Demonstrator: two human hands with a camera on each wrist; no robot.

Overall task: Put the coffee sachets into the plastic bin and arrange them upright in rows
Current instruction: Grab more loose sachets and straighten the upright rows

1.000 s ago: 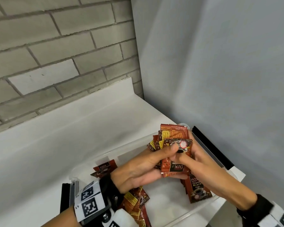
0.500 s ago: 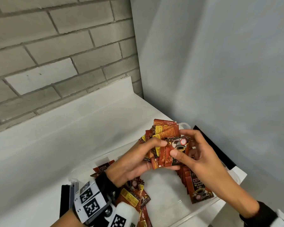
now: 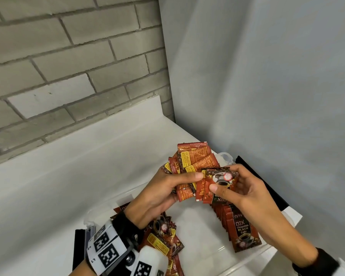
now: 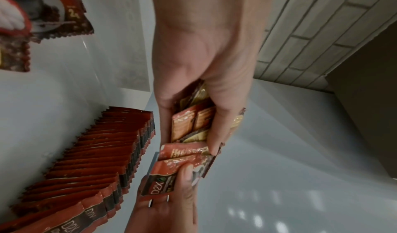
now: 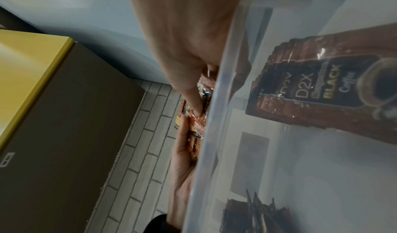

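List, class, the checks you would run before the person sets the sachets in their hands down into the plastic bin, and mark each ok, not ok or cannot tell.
1. Left hand grips its fan of sachets: ok.
2. Right hand pinches the front sachet by thumb and fingers: ok.
3. Held sachets all face one way: not ok; the front one shows a cup picture, those behind show printed backs.
4. Row of sachets in the bin stands in order: ok, slightly leaning.
5. Bare floor in the bin beside the row: ok.
6. Loose sachets by the left wrist are sorted: not ok, they lie in a heap.
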